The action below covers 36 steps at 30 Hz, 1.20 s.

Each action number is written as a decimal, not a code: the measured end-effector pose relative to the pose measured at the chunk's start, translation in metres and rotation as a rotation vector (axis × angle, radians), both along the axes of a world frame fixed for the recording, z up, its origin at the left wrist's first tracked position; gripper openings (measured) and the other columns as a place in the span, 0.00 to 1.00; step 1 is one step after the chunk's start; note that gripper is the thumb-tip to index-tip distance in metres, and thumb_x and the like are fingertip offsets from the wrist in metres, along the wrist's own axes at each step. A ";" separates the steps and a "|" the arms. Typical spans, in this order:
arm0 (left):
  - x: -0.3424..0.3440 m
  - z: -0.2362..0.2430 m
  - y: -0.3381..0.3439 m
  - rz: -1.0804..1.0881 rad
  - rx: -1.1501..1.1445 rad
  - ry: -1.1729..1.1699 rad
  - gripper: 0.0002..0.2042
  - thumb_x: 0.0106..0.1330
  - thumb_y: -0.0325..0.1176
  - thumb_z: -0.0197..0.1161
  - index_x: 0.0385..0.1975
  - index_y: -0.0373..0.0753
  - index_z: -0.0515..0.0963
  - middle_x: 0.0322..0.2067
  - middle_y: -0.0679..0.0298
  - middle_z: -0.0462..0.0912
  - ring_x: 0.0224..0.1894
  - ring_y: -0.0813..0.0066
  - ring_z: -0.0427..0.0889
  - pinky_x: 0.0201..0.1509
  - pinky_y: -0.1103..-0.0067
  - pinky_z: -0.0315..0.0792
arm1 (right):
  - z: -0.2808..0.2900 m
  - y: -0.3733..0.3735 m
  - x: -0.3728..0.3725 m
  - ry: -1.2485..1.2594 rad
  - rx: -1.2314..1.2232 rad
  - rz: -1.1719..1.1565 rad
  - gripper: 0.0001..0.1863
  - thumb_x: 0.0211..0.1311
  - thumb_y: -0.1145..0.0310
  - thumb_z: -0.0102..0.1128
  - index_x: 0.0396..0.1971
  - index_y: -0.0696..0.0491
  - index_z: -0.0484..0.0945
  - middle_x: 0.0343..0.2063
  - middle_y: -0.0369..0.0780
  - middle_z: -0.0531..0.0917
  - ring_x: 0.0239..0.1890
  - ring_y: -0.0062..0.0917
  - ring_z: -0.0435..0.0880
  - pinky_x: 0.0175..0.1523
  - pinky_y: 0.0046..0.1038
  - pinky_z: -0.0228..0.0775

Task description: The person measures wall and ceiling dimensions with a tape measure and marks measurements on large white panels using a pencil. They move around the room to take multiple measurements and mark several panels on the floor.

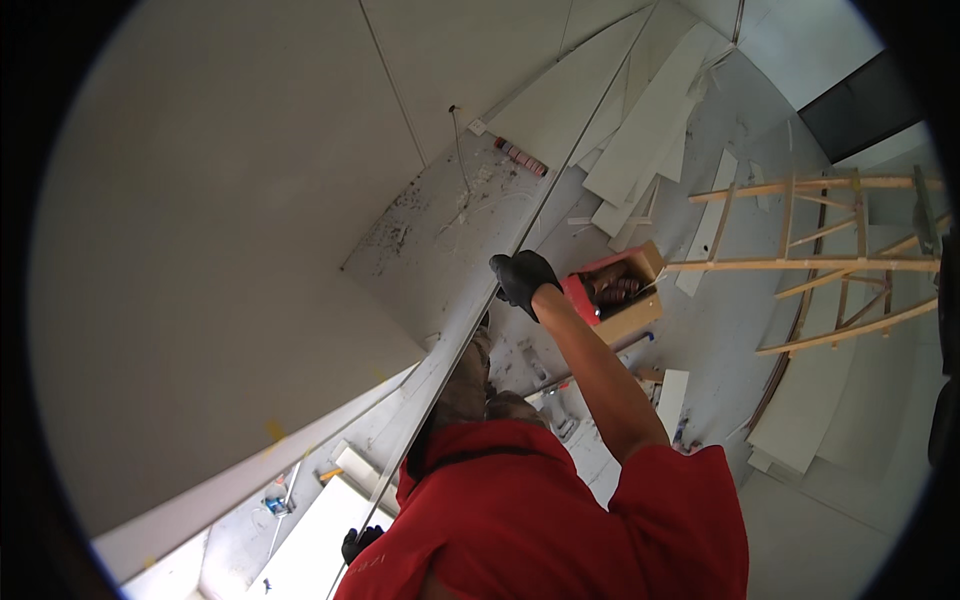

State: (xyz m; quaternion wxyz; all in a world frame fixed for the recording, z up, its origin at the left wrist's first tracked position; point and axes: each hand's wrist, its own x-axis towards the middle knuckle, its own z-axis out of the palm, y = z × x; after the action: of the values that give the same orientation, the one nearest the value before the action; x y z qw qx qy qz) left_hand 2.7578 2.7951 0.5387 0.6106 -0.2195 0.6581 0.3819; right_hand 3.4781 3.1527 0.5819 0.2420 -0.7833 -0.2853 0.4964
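A long, narrow grey strip [563, 171], perhaps a metal trim profile, runs slantwise from the far top down to the lower left, past my body. My right hand [525, 280], in a black glove, is closed around it near the middle of the view. Lower down, by my red shirt, my left hand [360, 543] shows only in part. It too wears a black glove, and its fingers are bent at the strip's near end. The rest of that hand is hidden behind the strip and my clothing.
A cardboard box [630, 318] holding dark rolls stands right of my right hand. Wooden ladder-like frames [800, 265] lean at the right. White board offcuts [650, 120] lie on the floor at the far side. A large white panel wall [220, 250] fills the left.
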 end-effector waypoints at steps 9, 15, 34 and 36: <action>0.245 -0.019 0.200 0.007 -0.017 0.006 0.29 0.79 0.60 0.53 0.27 0.36 0.77 0.24 0.57 0.82 0.30 0.50 0.82 0.46 0.54 0.79 | 0.002 0.221 0.215 -0.001 -0.097 0.016 0.27 0.72 0.51 0.53 0.25 0.58 0.88 0.26 0.48 0.92 0.32 0.37 0.93 0.47 0.44 0.82; 0.414 -0.016 0.288 0.013 -0.031 0.041 0.31 0.79 0.61 0.53 0.30 0.35 0.80 0.26 0.55 0.85 0.31 0.50 0.83 0.44 0.55 0.79 | -0.013 0.338 0.371 -0.107 -0.013 0.122 0.26 0.75 0.50 0.59 0.30 0.60 0.86 0.27 0.48 0.91 0.26 0.35 0.91 0.38 0.40 0.82; 1.003 0.023 0.624 0.142 -0.080 0.122 0.24 0.78 0.54 0.56 0.30 0.41 0.84 0.21 0.63 0.82 0.28 0.62 0.83 0.42 0.65 0.82 | -0.068 0.656 0.908 0.086 -0.135 -0.011 0.26 0.74 0.51 0.57 0.29 0.60 0.86 0.25 0.48 0.90 0.26 0.37 0.91 0.39 0.42 0.83; 1.036 0.019 0.638 0.114 -0.089 0.167 0.24 0.78 0.54 0.55 0.29 0.40 0.83 0.21 0.63 0.81 0.28 0.61 0.83 0.42 0.64 0.82 | -0.051 0.677 0.926 0.088 -0.155 -0.123 0.23 0.73 0.54 0.56 0.26 0.59 0.84 0.21 0.47 0.88 0.23 0.35 0.88 0.34 0.41 0.80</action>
State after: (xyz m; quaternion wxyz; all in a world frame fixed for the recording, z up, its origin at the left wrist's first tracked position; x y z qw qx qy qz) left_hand 3.7934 3.4332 0.5572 0.5205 -0.2510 0.7094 0.4034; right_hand 4.4043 3.8293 0.5308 0.2230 -0.7930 -0.1867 0.5352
